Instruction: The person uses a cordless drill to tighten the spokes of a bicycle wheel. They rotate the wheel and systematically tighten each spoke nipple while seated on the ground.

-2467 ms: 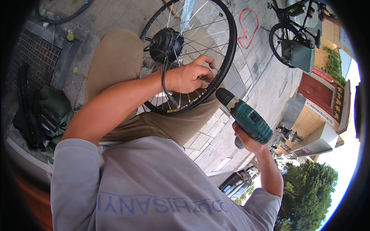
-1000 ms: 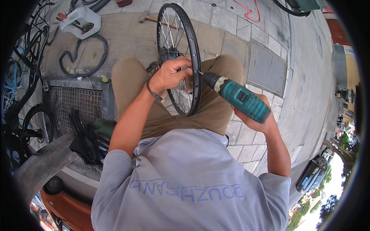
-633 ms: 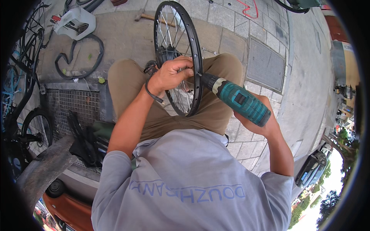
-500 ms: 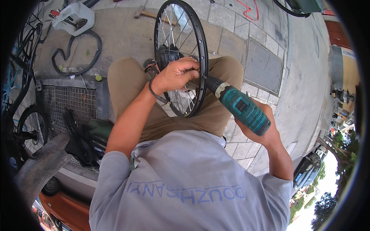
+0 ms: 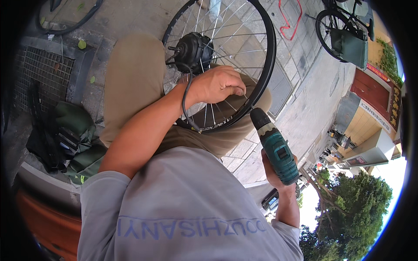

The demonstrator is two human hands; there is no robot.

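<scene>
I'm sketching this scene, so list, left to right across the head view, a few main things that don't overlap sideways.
Metal grate, left knee, left hand, drill, black bicycle.

My feed shows grey stone paving (image 5: 300, 54) as the ground, with a metal grating (image 5: 42, 71) set into it, which I take as my mark. Just beyond the grating lies a curved black tube (image 5: 65, 31). I see one leaf (image 5: 82, 44) near its far right corner, and a green and black bag (image 5: 73, 118) slumped along its near side. Well to its right I make out a red band (image 5: 300, 12) and, farther right, a standing bicycle (image 5: 337, 21).
</scene>
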